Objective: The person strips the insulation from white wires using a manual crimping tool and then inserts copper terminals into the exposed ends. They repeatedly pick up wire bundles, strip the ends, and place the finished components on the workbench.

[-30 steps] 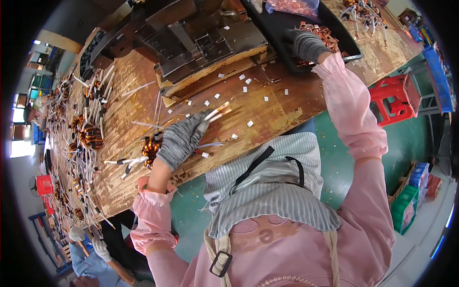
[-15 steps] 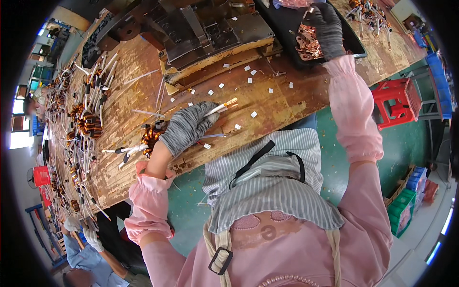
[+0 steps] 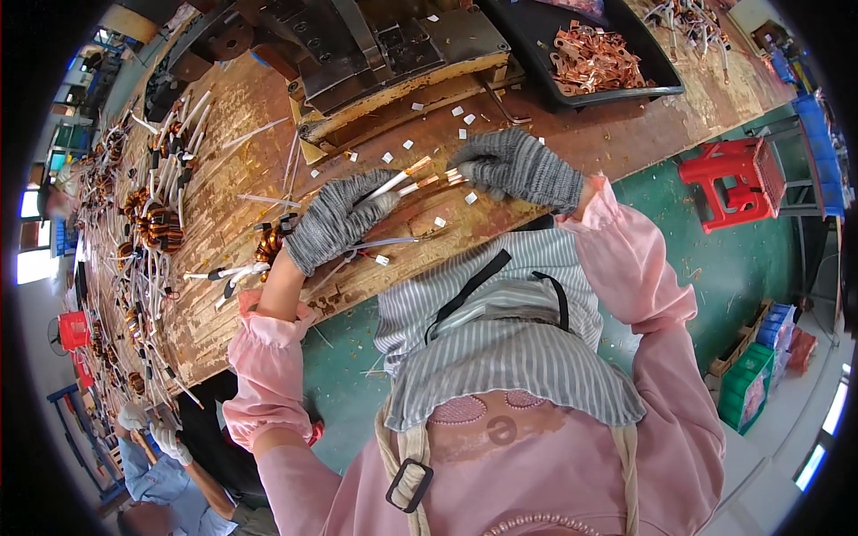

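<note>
Head view: the wires (image 3: pixel 387 185) run out between the thumb and fingers of the left hand (image 3: pixel 338 221), which is closed around them, their bared ends pointing toward the right hand (image 3: pixel 523 170). That hand's fingertips are pinched together on a small copper piece (image 3: pixel 455 176) just beside those ends; whether they touch cannot be told. At least 2 wires show, white-sleeved, with bright copper strands at the tips. A coil (image 3: pixel 267 243), dark with orange-copper windings, lies just behind the left wrist. Both hands wear grey striped gloves. Beneath is a worn, scratched wooden table (image 3: pixel 223 317), scattered with white bits (image 3: pixel 471 198). Beyond stand a dark metal machine (image 3: pixel 393 58) and a black tray (image 3: pixel 660 92) of copper lugs (image 3: pixel 597 61). More coils (image 3: pixel 159 229) heap at left; a red stool (image 3: pixel 728 186) stands on the green floor (image 3: pixel 661 348).
</note>
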A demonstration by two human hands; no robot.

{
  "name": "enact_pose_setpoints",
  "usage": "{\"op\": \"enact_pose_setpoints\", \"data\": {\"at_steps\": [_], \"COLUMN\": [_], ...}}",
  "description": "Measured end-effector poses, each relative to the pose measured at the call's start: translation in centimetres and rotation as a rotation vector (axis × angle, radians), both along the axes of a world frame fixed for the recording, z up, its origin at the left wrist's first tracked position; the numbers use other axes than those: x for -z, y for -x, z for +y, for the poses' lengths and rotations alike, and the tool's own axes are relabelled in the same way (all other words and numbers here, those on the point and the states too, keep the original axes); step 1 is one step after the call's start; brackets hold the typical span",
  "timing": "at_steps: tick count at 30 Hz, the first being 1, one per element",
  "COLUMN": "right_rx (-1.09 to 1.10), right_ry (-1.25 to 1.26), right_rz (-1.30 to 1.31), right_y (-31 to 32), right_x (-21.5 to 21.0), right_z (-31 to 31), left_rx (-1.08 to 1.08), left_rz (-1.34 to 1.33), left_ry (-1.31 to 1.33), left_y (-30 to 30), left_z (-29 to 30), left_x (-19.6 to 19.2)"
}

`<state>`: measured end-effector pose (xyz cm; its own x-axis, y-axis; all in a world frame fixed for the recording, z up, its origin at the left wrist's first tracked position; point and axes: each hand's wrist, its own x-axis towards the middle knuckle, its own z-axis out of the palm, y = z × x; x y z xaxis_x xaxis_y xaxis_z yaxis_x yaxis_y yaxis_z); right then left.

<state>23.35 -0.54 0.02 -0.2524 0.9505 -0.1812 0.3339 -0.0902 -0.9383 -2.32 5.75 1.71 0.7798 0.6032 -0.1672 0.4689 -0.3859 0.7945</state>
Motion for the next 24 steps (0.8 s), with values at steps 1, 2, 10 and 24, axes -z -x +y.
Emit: {"op": "enact_pose_setpoints", "data": {"at_steps": [1,2,10,24], "right_rx": [0.0,0.0,-0.096,-0.104], "right_ry": [0.014,0.028,0.122,0.054], "right_rz": [0.021,0.041,0.107,0.435], "right_y": [0.4,0.5,1.3,1.1], "right_x": [0.6,0.9,-0.1,1.8], "right_z": [0.2,0.4,1.2,0.2], "left_rx": [-0.004,-0.007,-0.01,0.237], "left_rz": [-0.001,-0.002,-0.003,0.001], "left_ry": [0.021,0.043,-0.048,-0.849], "left_y": [0.0,0.0,0.3,1.3], "left_z": [0.0,0.0,0.1,-0.2], "left_x": [-0.1,-0.1,0.8,3.1]}}
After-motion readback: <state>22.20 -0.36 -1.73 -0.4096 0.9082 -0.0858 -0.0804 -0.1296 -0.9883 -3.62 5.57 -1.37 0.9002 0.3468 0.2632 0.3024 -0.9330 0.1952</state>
